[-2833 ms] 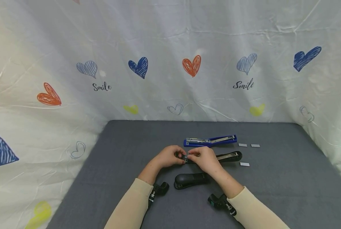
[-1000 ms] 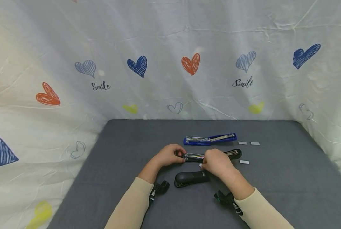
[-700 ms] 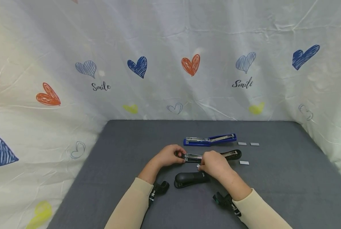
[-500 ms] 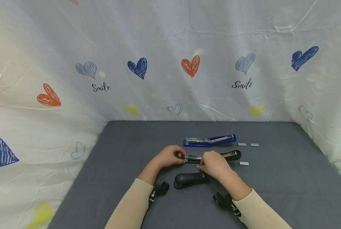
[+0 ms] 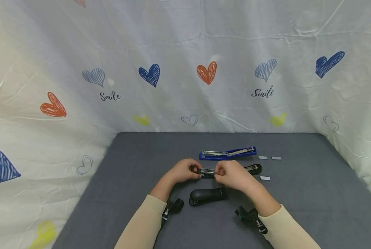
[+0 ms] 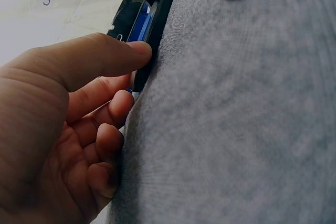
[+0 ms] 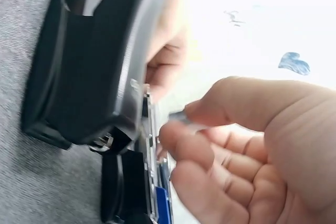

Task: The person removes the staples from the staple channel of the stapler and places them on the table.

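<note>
A black stapler lies opened out across the table, its metal rail showing. My left hand grips its left end, the thumb along the near side. Above the middle of the rail, my right hand pinches a small grey staple strip between thumb and fingers; in the head view that strip can hardly be made out. The right hand covers part of the stapler, whose far end reappears to its right. Nearer the person rests a second black stapler, closed.
Behind the hands lies an opened blue stapler. To the right are three pale staple strips: one and another at the back, a third nearer. Grey cloth covers the table, with a printed curtain behind.
My right hand has left the left end of the rail, dipped in front of the stapler with the staple strip, then risen over the rail's middle. My left hand has stayed on the stapler.
</note>
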Available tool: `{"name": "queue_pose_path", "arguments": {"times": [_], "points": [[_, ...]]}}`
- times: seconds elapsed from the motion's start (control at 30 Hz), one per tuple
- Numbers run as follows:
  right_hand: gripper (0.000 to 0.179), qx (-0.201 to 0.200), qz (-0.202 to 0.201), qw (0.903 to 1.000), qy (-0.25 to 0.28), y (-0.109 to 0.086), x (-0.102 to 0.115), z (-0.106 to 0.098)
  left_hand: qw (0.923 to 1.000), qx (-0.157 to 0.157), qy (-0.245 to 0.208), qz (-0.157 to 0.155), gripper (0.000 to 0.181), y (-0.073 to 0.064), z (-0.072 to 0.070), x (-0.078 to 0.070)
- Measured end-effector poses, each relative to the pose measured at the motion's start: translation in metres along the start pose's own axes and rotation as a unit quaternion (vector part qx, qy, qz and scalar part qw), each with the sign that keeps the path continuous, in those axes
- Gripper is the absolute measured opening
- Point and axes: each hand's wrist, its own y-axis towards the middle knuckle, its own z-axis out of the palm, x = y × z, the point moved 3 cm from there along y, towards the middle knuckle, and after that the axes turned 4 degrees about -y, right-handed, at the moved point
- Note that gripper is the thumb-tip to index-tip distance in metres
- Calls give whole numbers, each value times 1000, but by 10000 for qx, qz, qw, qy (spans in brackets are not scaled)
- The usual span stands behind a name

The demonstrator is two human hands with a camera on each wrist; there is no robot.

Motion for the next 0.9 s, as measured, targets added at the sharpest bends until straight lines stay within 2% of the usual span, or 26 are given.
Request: {"name": "queue_pose_path", "arguments": {"times": [0.1, 0.27, 0.4, 0.67, 0.8, 0.9], "points": [[6, 110, -58, 9990, 431, -1, 1, -4, 10000, -4, 40, -1, 27, 0, 0, 0], [22, 116, -227, 9967, 774, -2, 0, -11, 10000, 6, 35, -51, 26, 0, 0, 0], [22, 139, -149, 9922, 1231, -2, -5, -16, 10000, 1, 11, -77, 26, 1, 0, 0], [23, 284, 265, 9697, 2410, -3, -11, -30, 9999, -35, -37, -141, 26, 1, 1, 0], [26, 231, 391, 9601, 2759, -6, -15, -38, 9999, -22, -44, -135, 26, 0, 1, -1], [29, 203, 428, 9568, 2869, -8, -18, -43, 9999, -16, -40, -128, 26, 0, 0, -1]]}}
